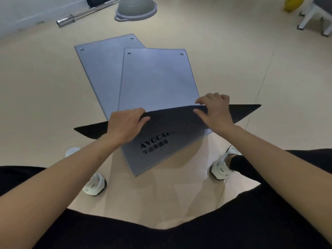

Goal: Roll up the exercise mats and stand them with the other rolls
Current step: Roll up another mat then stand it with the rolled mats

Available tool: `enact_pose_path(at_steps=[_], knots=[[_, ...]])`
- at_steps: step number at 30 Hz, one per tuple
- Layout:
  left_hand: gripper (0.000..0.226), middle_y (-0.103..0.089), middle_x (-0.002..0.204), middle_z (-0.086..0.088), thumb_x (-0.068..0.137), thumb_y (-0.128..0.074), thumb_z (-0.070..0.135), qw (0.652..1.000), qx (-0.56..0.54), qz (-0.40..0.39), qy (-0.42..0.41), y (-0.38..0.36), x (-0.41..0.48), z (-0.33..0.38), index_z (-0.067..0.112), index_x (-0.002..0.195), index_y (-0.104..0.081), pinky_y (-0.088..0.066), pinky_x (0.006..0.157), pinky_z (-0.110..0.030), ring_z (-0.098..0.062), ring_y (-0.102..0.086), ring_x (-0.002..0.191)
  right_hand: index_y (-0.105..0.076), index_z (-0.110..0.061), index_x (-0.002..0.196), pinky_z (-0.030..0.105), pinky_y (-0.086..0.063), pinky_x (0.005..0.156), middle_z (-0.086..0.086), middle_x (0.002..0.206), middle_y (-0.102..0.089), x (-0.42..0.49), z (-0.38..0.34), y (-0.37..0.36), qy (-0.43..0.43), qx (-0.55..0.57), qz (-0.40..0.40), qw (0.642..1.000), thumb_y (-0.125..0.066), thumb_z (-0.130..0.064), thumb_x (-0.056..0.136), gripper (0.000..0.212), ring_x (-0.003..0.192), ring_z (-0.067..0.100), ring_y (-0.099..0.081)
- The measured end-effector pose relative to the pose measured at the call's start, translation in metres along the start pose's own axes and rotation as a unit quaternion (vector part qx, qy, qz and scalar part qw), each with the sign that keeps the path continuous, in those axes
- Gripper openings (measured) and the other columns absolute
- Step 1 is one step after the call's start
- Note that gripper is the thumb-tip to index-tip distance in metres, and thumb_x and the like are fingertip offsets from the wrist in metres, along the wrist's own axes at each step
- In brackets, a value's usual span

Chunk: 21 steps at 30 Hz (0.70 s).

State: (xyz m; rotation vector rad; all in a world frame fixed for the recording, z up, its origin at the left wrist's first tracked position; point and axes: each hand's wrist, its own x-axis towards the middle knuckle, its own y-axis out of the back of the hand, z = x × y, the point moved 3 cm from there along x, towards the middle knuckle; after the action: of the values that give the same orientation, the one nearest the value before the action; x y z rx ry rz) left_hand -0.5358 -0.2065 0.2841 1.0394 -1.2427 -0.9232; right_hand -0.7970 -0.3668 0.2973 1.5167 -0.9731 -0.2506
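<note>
Two grey-blue exercise mats lie overlapping on the beige floor. The upper mat (158,79) has its near end lifted and folded back, showing its black underside (172,119). The lower mat (100,65) pokes out at the left and its printed near end (152,159) shows between my feet. My left hand (124,124) grips the folded edge at its left part, fingers curled over it. At the right part of that edge my right hand (213,110) holds it, thumb under and fingers on top.
A grey balance dome (135,9) and a steel barbell (84,14) lie on the floor at the back left. A white bench frame (316,18) and a yellow object (292,3) stand at the back right. My white shoes (94,184) flank the mats.
</note>
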Motion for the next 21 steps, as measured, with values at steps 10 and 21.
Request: enact_pose_path(at_steps=[10,21], knots=[[0.039,-0.07,0.101,-0.001,0.105,-0.043,0.058,0.978,-0.079,-0.191,0.037,-0.07,0.047,-0.024,0.025,0.11,-0.063,-0.037,0.07,-0.036,-0.023,-0.061,0.088,-0.018,-0.017,0.163,0.062,-0.019,0.119,0.012,0.165,-0.024,-0.057,0.005,-0.098,0.049,-0.156,-0.155,0.974,-0.069,-0.072,0.08,0.112,0.151,0.038,-0.021],[0.042,-0.068,0.12,-0.009,0.101,-0.055,0.044,0.986,-0.003,-0.164,-0.019,-0.169,0.002,-0.006,0.016,0.132,-0.058,-0.048,0.086,-0.045,-0.033,-0.064,0.102,0.0,-0.031,0.162,0.076,-0.004,0.118,0.014,0.164,-0.016,-0.078,0.024,-0.206,-0.03,-0.151,-0.309,0.938,-0.067,-0.084,0.07,0.126,0.153,0.043,-0.012]])
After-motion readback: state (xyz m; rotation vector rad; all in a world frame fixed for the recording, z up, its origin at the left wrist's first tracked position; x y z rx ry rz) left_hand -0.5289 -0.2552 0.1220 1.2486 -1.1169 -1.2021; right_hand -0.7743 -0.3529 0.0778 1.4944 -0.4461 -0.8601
